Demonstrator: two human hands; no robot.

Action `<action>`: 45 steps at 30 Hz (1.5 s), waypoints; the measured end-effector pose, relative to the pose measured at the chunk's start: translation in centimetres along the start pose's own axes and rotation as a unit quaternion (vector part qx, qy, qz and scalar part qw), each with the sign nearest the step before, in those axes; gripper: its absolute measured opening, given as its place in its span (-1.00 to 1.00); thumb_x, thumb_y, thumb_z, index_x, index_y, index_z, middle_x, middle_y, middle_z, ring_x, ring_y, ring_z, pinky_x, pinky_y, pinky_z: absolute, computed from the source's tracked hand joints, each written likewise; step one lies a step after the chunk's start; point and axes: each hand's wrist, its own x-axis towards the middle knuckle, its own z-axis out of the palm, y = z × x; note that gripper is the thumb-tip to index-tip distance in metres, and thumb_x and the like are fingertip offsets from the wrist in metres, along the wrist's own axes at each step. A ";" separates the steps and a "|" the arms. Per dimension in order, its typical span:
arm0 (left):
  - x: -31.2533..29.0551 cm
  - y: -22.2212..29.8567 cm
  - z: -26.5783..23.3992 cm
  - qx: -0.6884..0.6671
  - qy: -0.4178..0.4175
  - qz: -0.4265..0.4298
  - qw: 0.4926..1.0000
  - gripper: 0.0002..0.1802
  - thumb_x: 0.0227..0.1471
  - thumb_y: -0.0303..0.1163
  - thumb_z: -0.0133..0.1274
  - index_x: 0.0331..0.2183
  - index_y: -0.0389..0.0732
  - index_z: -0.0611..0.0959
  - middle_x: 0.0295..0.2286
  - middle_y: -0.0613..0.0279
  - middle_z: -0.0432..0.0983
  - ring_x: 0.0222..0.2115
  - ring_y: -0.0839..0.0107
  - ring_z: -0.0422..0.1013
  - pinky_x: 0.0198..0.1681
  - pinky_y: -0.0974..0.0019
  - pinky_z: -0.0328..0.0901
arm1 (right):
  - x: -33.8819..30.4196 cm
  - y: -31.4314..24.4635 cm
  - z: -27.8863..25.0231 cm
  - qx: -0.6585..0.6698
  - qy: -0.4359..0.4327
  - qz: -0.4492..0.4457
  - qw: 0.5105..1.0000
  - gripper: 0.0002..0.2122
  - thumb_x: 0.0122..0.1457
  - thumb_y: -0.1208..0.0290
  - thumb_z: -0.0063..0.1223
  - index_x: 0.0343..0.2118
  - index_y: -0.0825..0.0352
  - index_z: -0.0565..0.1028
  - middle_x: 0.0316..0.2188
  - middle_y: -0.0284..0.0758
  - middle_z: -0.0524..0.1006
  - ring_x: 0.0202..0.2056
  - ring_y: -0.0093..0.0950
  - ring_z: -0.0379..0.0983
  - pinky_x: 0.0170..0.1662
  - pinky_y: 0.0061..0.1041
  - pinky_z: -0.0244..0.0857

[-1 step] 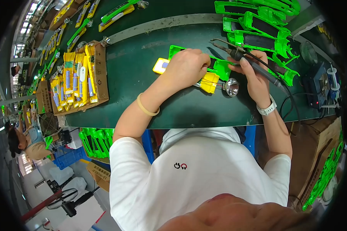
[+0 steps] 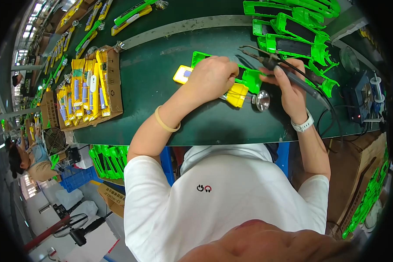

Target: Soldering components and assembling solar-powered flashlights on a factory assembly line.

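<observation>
My right hand (image 2: 291,89) grips a soldering iron (image 2: 301,82), its bent metal tip pointing to the far left, clear of the work. The fingers of my left hand (image 2: 215,75) are pinched together above a green plastic housing (image 2: 251,80); whatever they hold is hidden beneath them. Under and beside that hand lies a yellow plastic housing (image 2: 236,95) with a purple cylindrical cell (image 2: 187,73) in its left end. A shiny round lamp reflector (image 2: 263,101) sits at its right end, joined by thin wires. My left hand covers the middle of both housings.
Several green housings (image 2: 288,46) lie piled at the far right. A cardboard box (image 2: 114,83) of yellow housings with purple cells stands on the left. At the right edge is a soldering station (image 2: 358,102) with a cable. Finished-looking green and yellow pieces (image 2: 133,17) lie beyond the grey strip.
My right hand has shifted very slightly to the right with the soldering iron. My left hand stays almost in the same place.
</observation>
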 end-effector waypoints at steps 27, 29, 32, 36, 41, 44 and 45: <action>-4.9 0.0 -3.9 -0.518 0.069 -0.275 0.807 -0.85 -0.04 -0.61 0.02 -0.33 -0.35 0.48 -0.44 0.11 0.53 -0.44 0.44 0.47 -0.45 0.46 0.39 | -3.8 -0.7 1.7 0.041 0.079 -0.005 0.996 -0.76 0.07 0.58 -0.01 -0.28 0.34 0.16 -0.50 -0.33 0.33 -0.58 -0.57 0.35 -0.52 -0.65 0.24; -4.3 -0.9 -3.7 -0.460 0.098 -0.254 0.845 -0.89 -0.08 -0.57 0.06 -0.39 -0.28 0.54 -0.53 0.18 0.52 -0.53 0.46 0.45 -0.53 0.48 0.32 | -3.3 -0.7 2.8 0.033 0.066 0.025 0.997 -0.75 0.07 0.61 -0.02 -0.28 0.34 0.15 -0.49 -0.32 0.33 -0.57 -0.58 0.35 -0.51 -0.64 0.26; -3.2 -2.6 -3.8 -0.033 0.084 -0.011 0.996 -0.90 -0.23 -0.49 0.10 -0.50 -0.16 0.61 -0.61 0.14 0.38 -0.55 0.26 0.37 -0.48 0.34 0.29 | -2.7 0.2 3.8 0.011 0.053 0.026 0.998 -0.78 0.09 0.55 -0.03 -0.30 0.32 0.16 -0.53 -0.33 0.36 -0.60 -0.60 0.36 -0.57 -0.68 0.19; -2.7 -3.6 -4.2 -0.006 -0.015 0.006 1.000 -0.90 -0.25 -0.53 0.11 -0.51 -0.21 0.59 -0.56 0.20 0.34 -0.52 0.30 0.34 -0.46 0.35 0.27 | -2.9 1.2 4.0 0.000 0.047 0.035 0.998 -0.78 0.08 0.55 -0.02 -0.33 0.32 0.15 -0.53 -0.33 0.37 -0.59 -0.61 0.37 -0.56 -0.69 0.21; -1.9 -3.1 -4.5 0.080 -0.085 0.017 0.993 -0.94 -0.25 -0.52 0.08 -0.55 -0.20 0.58 -0.53 0.16 0.30 -0.51 0.25 0.34 -0.46 0.28 0.27 | -2.9 1.4 4.0 -0.014 0.020 0.044 0.999 -0.75 0.06 0.60 0.00 -0.33 0.35 0.14 -0.48 -0.33 0.35 -0.55 -0.61 0.39 -0.48 -0.67 0.32; -1.5 -3.0 -4.6 0.099 -0.085 0.029 0.991 -0.98 -0.25 -0.51 0.07 -0.59 -0.21 0.56 -0.54 0.15 0.30 -0.52 0.25 0.34 -0.48 0.27 0.27 | -2.8 1.7 3.9 -0.007 0.011 0.045 0.999 -0.75 0.06 0.60 0.00 -0.33 0.35 0.14 -0.48 -0.33 0.35 -0.54 -0.62 0.40 -0.48 -0.68 0.32; -1.5 -2.9 -4.6 0.099 -0.086 0.030 0.991 -0.98 -0.25 -0.51 0.07 -0.59 -0.21 0.56 -0.54 0.15 0.30 -0.52 0.25 0.34 -0.48 0.27 0.27 | -2.8 1.8 3.9 -0.012 0.006 0.046 0.999 -0.75 0.05 0.59 0.01 -0.33 0.35 0.14 -0.48 -0.34 0.35 -0.54 -0.62 0.39 -0.48 -0.68 0.31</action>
